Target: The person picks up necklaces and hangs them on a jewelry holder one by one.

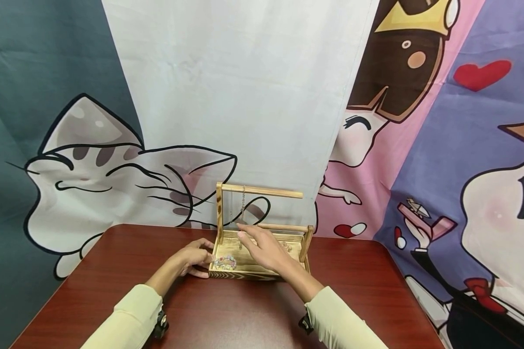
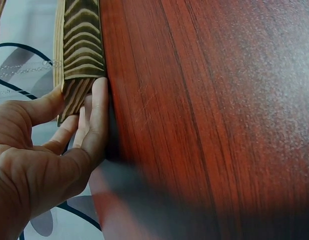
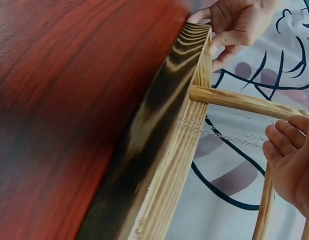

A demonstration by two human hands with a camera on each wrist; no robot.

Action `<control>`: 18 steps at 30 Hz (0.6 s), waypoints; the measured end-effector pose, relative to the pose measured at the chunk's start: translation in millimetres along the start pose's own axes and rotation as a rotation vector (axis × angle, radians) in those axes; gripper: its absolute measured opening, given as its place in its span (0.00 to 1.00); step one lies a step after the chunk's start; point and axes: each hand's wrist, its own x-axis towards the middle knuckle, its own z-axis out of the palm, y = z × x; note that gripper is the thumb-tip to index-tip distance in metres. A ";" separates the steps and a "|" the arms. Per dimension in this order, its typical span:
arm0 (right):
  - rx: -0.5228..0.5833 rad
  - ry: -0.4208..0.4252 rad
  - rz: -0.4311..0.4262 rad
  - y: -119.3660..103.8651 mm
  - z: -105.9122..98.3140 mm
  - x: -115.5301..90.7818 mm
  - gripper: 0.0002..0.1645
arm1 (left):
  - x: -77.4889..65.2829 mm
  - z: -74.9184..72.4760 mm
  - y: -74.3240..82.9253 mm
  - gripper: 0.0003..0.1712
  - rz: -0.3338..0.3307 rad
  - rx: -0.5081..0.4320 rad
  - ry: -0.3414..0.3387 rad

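A wooden jewelry stand (image 1: 249, 266) with a tray base stands on the table. My left hand (image 1: 194, 259) grips the tray's left end, the thumb on its upper edge and the fingers along its end, as the left wrist view shows. Thin chain necklaces (image 1: 243, 208) hang from the tall upper bar (image 1: 270, 191). My right hand (image 1: 264, 247) reaches over the tray with its fingers extended, fingertips close to the chains (image 3: 234, 136) in the right wrist view. A bead bracelet (image 1: 225, 263) of pale mixed colours lies in the tray's left corner.
A lower bar (image 1: 284, 227) runs to a short post (image 1: 306, 244) at the stand's right. Another small piece of jewelry (image 1: 285, 246) shows in the tray beyond my right hand. The reddish-brown table (image 1: 227, 315) extends around the stand, and a printed cartoon curtain (image 1: 253, 97) hangs behind.
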 end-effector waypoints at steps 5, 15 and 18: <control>-0.055 -0.059 0.027 5.9 2.3 -5.0 0.37 | -0.5 0.8 0.4 0.29 0.004 0.005 0.001; -0.138 -0.134 0.122 23.4 8.3 -15.3 0.41 | -0.1 0.9 -0.6 0.29 0.006 0.008 0.002; -0.144 -0.149 0.182 29.1 11.9 -19.2 0.46 | 0.2 0.6 -1.4 0.29 0.006 0.008 0.003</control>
